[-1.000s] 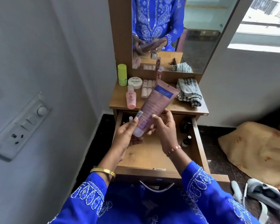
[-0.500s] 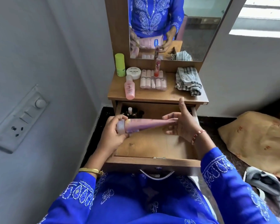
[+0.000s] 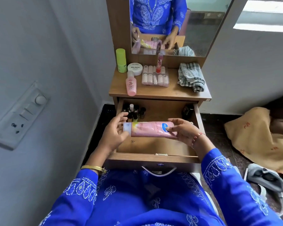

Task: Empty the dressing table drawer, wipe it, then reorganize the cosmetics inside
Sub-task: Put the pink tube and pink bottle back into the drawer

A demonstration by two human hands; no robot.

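Note:
A pink lotion tube (image 3: 149,129) lies sideways over the open wooden drawer (image 3: 153,156), cap end to the left. My left hand (image 3: 115,132) holds the cap end, and my right hand (image 3: 181,130) grips the flat end with the thumb on its blue label. Several small dark nail-polish bottles (image 3: 134,111) stand in the drawer's back left corner. A dark jar (image 3: 187,110) sits at the back right. The drawer floor under the tube is bare wood.
On the tabletop stand a green bottle (image 3: 121,60), a white nail-polish tub (image 3: 135,68), a pink bottle (image 3: 131,84), a clear case of small vials (image 3: 155,77) with a red tube (image 3: 159,62) on it, and a grey cloth (image 3: 191,76). A mirror (image 3: 203,25) rises behind.
The tube went from upright above the tabletop edge to lying flat, low in the drawer. Both hands came down with it, and its printed face now turns upward.

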